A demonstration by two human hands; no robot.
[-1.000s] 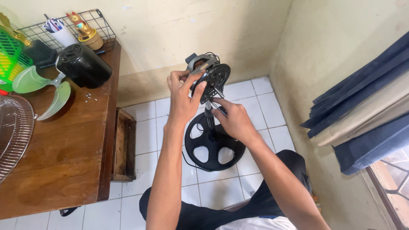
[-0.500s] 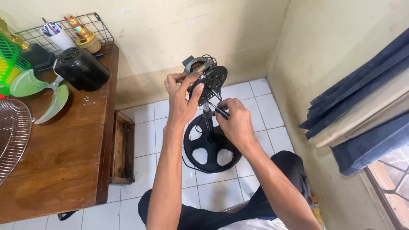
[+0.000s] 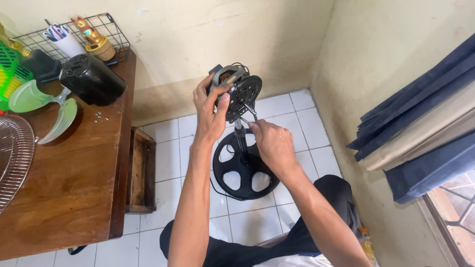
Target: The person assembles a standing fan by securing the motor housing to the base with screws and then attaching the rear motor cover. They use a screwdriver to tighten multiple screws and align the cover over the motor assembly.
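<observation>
A stripped fan motor (image 3: 241, 91) sits on a black pole above a round black base (image 3: 246, 170) on the white tiled floor. My left hand (image 3: 211, 113) grips the motor's left side, thumb on its black front plate. My right hand (image 3: 271, 144) holds a screwdriver (image 3: 249, 118), its thin tip set against the lower part of the front plate. The handle is mostly hidden inside my fist.
A wooden table (image 3: 69, 173) at the left carries a black motor cover (image 3: 90, 79), green fan blades (image 3: 42, 104), a wire fan guard (image 3: 12, 155), loose screws (image 3: 100, 117) and a wire basket (image 3: 69, 34). A wooden crate (image 3: 141, 170) stands beside it. Curtains (image 3: 420, 123) hang at the right.
My left hand has slid further around the motor. My right hand has shifted slightly down with the screwdriver still at the front plate. The view has drifted a little.
</observation>
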